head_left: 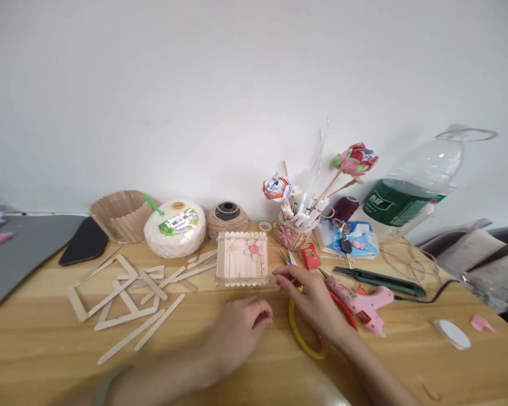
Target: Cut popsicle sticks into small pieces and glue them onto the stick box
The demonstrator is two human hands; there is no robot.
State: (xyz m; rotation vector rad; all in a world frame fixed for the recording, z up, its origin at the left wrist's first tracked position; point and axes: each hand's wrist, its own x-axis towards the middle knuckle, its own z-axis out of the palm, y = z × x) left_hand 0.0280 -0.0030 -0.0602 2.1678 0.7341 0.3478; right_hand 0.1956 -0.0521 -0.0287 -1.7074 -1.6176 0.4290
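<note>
A small craft-stick box [242, 256] with scalloped ends, a pink flower and twine trim stands near the middle of the table. My left hand [246, 324] rests just in front of it, fingers curled in loosely and nothing visible in them. To the box's right, my right hand [307, 293] has its fingers stretched out and a little apart, tips close to the box's lower right corner. Beneath and beside that hand lie scissors with a yellow handle [300, 338], their blades partly covered. A pink glue gun [364, 301] lies right of my right hand.
Loose and joined craft sticks [129, 296] spread across the left. Along the wall stand a stick basket [121, 217], a white coconut [175, 234], a twine spool [227, 220], a pen holder [294, 234] with paper flowers and a tilted bottle [410, 194]. A green utility knife [381, 282] lies right.
</note>
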